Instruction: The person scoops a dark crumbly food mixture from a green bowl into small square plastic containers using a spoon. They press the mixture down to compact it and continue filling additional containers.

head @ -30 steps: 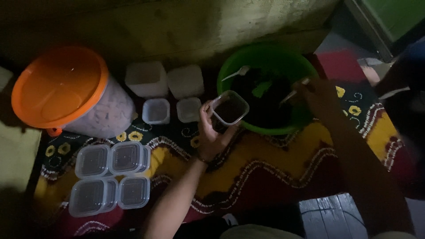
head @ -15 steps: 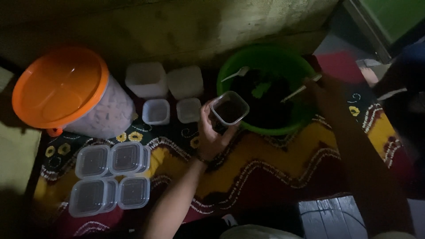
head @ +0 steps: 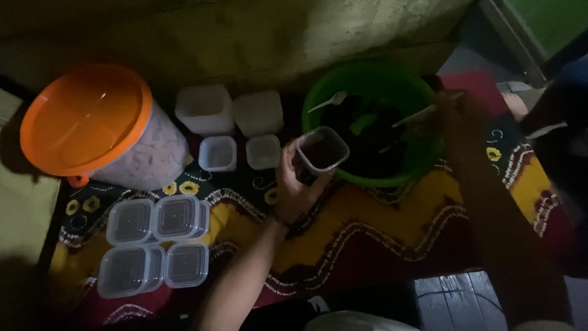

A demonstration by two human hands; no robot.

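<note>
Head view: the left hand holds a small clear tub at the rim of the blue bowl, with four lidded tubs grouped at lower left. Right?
Not quite. The bowl is green, not blue, as the head view shows. The left hand does hold the small clear tub at its rim, and four lidded tubs sit grouped at lower left.

Dim overall, lit weakly from about ten o'clock. Brightest on the orange lid [head: 86, 119] and the wall at twelve o'clock. Deep shadow from three to six o'clock, swallowing the right hand [head: 456, 116], motion-blurred. Grainy, soft throughout.
</note>
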